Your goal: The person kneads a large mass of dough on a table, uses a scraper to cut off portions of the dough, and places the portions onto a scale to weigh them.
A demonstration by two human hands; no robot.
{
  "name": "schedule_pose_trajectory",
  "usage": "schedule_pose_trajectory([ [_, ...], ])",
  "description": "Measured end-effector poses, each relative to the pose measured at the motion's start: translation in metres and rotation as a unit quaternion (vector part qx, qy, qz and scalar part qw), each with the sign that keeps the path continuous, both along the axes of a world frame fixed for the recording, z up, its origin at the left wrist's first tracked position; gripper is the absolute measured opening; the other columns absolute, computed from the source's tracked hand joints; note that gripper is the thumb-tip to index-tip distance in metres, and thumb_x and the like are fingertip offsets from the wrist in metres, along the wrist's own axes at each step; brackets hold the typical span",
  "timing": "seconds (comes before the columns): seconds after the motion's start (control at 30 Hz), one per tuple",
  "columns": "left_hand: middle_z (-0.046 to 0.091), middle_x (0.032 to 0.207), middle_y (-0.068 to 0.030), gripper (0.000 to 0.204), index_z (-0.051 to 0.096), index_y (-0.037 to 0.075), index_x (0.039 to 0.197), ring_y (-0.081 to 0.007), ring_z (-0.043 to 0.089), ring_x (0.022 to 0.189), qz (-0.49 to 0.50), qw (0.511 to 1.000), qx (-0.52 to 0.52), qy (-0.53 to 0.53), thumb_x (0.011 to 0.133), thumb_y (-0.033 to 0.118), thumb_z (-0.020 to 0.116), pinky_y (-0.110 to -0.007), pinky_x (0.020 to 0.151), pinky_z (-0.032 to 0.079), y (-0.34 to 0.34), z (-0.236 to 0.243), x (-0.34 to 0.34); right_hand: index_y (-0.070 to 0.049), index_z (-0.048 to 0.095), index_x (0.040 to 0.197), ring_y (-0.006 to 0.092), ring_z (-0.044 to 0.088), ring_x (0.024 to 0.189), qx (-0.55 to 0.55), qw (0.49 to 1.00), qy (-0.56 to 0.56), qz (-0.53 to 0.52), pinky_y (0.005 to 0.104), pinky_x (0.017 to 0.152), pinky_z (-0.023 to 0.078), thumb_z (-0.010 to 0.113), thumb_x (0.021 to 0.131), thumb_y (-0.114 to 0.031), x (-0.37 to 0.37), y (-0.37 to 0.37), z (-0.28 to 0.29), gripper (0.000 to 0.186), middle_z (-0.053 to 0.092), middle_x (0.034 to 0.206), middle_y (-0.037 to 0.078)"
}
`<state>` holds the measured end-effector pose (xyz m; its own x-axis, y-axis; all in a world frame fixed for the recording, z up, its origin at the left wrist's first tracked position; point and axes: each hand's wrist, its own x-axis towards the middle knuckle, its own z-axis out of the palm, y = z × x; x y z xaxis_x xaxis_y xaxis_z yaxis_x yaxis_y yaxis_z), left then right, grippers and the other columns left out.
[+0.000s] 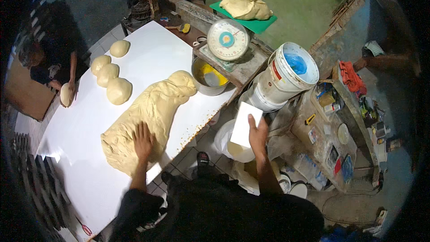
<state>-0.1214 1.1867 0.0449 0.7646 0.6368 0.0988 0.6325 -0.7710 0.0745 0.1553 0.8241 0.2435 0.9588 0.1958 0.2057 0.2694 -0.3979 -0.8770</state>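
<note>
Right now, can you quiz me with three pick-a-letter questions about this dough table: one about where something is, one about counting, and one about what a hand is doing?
1. Where does the scale stand?
A. on the white table
B. on a wooden stand beside the table
C. on the floor

2. How many dough balls lie loose on the table?
A. two
B. four
C. seven

3. What is the left hand doing?
A. pressing on the big dough
B. holding a scraper
C. hanging free

Answers: 1 B, it sits past the table's edge above the metal bowl. 2 B, four rounds lie at the far end. 3 A, the palm lies flat on the dough; the right hand holds the white scraper.
</note>
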Motion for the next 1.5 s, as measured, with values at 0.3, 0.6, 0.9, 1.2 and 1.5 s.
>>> schedule_pose_trajectory([
  [0.3, 0.027, 0.166, -0.0104, 0.070, 0.034, 0.007, 0.157, -0.0341, 0.022, 0.154, -0.031, 0.987, -0.126, -0.098, 0.092, 0.016, 0.061, -0.051, 0.124, 0.019, -0.046, 0.062, -0.098, 0.004, 0.065, 0.113, 0.0366, 0.072, 0.088, -0.042, 0.977, -0.023, 0.208, 0.0430, 0.079, 0.054, 0.065, 0.099, -0.027, -0.115, 0.149, 0.021, 0.034, 0.073, 0.095, 0.023],
  [0.6, 0.063, 0.125, -0.0146, 0.027, 0.068, 0.003, 0.114, -0.0332, 0.053, 0.123, -0.014, 0.949, -0.143, -0.281, 0.093, 0.018, 0.064, -0.048, 0.105, 0.036, -0.024, 0.084, -0.074, 0.001, 0.066, 0.113, 0.0344, 0.070, 0.088, -0.148, 0.968, -0.155, 0.130, 0.0419, 0.082, 0.053, 0.063, 0.100, -0.028, -0.100, 0.125, -0.002, 0.033, 0.072, 0.097, 0.021],
  [0.9, 0.067, 0.107, -0.0139, 0.023, 0.073, 0.005, 0.102, -0.0337, 0.059, 0.105, -0.050, 0.857, -0.128, -0.497, 0.087, 0.021, 0.074, -0.045, 0.095, 0.042, 0.038, 0.198, 0.139, 0.005, 0.066, 0.112, 0.0344, 0.070, 0.092, -0.033, 0.959, -0.261, 0.109, 0.0422, 0.083, 0.052, 0.063, 0.099, -0.019, 0.051, 0.143, 0.143, 0.027, 0.072, 0.099, 0.025],
  [1.2, 0.059, 0.136, -0.0198, 0.050, 0.066, 0.008, 0.130, -0.0377, 0.061, 0.119, -0.231, 0.782, -0.156, -0.558, 0.086, 0.027, 0.078, -0.045, 0.100, 0.049, 0.051, 0.354, 0.404, 0.004, 0.065, 0.114, 0.0354, 0.070, 0.088, -0.075, 0.933, -0.328, 0.123, 0.0446, 0.080, 0.053, 0.062, 0.099, -0.025, 0.191, 0.224, 0.261, 0.033, 0.072, 0.096, 0.023],
  [1.5, 0.064, 0.117, -0.0197, 0.045, 0.069, 0.002, 0.116, -0.0374, 0.066, 0.103, -0.232, 0.764, -0.169, -0.577, 0.074, 0.011, 0.082, -0.043, 0.087, 0.053, 0.041, 0.354, 0.477, 0.006, 0.061, 0.100, 0.0523, 0.066, 0.086, -0.273, 0.865, -0.391, 0.157, 0.0585, 0.080, 0.051, 0.060, 0.096, -0.024, 0.276, 0.297, 0.268, 0.031, 0.068, 0.089, 0.033],
])
